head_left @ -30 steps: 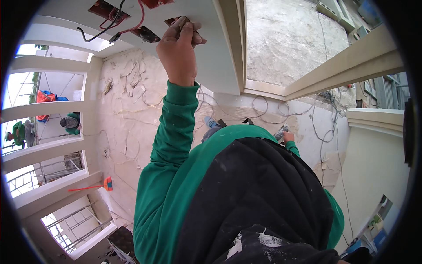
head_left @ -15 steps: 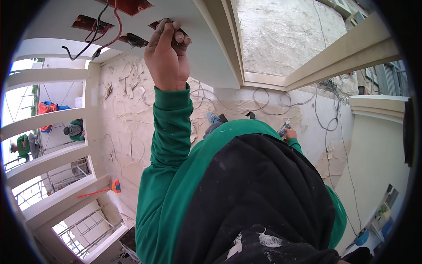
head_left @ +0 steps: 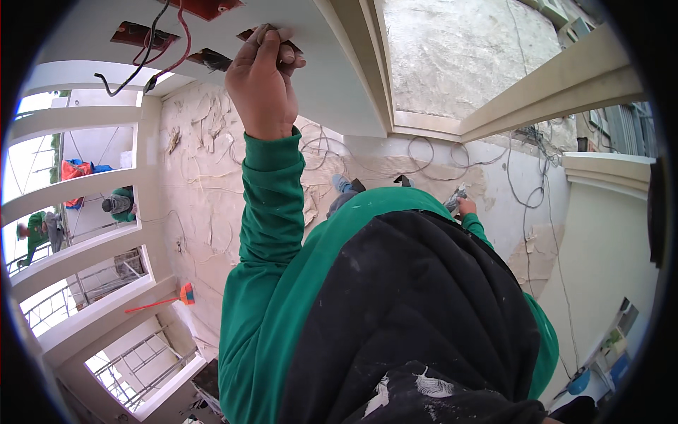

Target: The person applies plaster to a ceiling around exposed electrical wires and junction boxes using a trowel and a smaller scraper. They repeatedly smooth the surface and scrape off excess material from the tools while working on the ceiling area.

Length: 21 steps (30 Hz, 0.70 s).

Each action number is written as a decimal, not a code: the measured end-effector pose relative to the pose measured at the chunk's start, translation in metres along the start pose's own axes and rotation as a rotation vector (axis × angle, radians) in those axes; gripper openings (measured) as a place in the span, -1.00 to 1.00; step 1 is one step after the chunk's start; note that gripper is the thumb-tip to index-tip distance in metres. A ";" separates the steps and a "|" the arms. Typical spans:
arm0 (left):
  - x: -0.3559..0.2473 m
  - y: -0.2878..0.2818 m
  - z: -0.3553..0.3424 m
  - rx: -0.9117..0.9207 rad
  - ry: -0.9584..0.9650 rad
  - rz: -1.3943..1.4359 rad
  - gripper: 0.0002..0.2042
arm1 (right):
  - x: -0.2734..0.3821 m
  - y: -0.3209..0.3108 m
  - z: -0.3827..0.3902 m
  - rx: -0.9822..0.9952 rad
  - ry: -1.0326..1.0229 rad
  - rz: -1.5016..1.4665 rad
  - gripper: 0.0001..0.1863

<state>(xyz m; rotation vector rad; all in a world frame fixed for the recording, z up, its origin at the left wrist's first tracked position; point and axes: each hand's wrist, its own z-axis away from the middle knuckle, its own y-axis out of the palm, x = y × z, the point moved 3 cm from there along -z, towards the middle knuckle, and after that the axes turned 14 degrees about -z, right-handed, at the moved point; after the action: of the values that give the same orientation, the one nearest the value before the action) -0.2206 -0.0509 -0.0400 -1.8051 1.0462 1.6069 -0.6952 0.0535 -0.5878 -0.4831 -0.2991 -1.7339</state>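
My left hand (head_left: 263, 92) is raised to the pale wall panel (head_left: 321, 85). Its fingers are curled and pinched together at a rectangular wall cutout, partly hiding the opening. Whatever they may grip is too small or hidden to make out. Left of it are a cutout with dark wire ends (head_left: 212, 59) and a red-lined box (head_left: 134, 35). A black wire (head_left: 146, 56) and a red wire (head_left: 189, 42) hang out in front of them. Lower, beyond my torso, my right hand (head_left: 467, 205) is closed round a grey tool (head_left: 455, 198) whose kind is unclear.
Loose cables (head_left: 424, 159) snake across the stained floor (head_left: 205, 177). An orange-headed broom (head_left: 186, 293) lies at the left, beside an open frame (head_left: 152, 184). Outside it are two people in green (head_left: 121, 205) and scaffolding (head_left: 127, 353). A beige window frame (head_left: 374, 71) borders the panel's right.
My left hand has shifted slightly left and up in the picture, staying at the same cutout with its fingers still pinched. My right hand keeps hold of the grey tool.
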 end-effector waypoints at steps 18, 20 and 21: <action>0.009 -0.011 0.004 0.036 -0.076 0.065 -0.74 | 0.010 0.001 -0.006 -0.034 -0.228 0.295 -0.54; 0.008 -0.015 0.012 0.034 -0.075 0.023 -0.76 | 0.029 0.008 0.019 -0.016 -0.245 0.245 -0.50; 0.010 -0.019 0.018 0.034 -0.096 0.039 -0.76 | 0.036 0.009 0.025 -0.018 -0.225 0.160 -0.50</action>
<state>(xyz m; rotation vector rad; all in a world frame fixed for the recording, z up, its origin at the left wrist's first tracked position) -0.2159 -0.0278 -0.0554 -1.6775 1.0648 1.6714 -0.6881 0.0319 -0.5492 -0.6989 -0.3944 -1.5298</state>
